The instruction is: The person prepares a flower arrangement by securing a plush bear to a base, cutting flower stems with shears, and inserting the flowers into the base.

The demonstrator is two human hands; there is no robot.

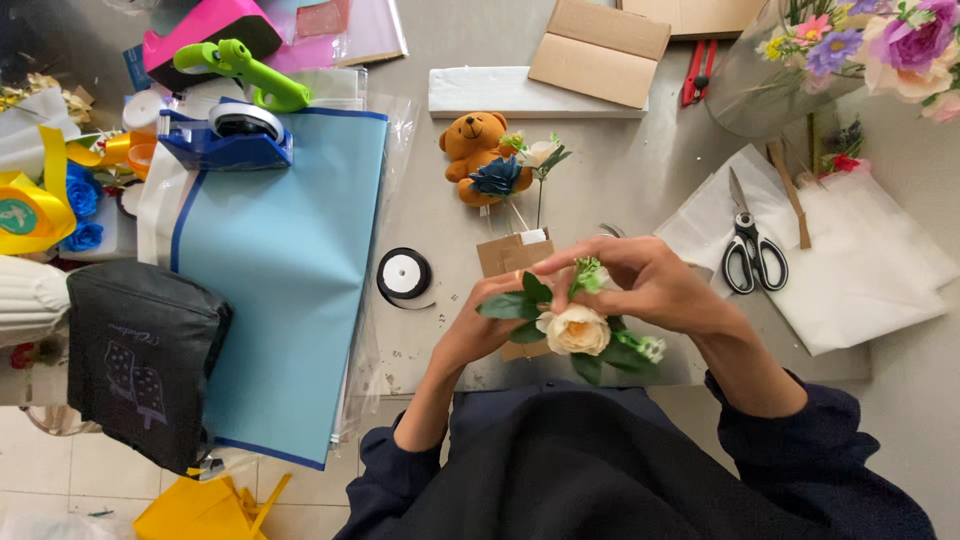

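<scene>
Fingers [590, 256] of both hands around the cream rose [577, 330] stem.

A single head-worn camera looks almost straight down from above, close over the person's own lap and both hands, taking in the grey tabletop [640, 170] ahead and floor tiles at lower left.

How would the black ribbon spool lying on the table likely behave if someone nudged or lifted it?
The ribbon spool lies flat on its round face on the grey table, so a nudge would probably slide it, not roll it. It looks thin with a hollow white core, so likely light. A loose black tail curls out beside it and may trail or unwind when lifted.
</scene>
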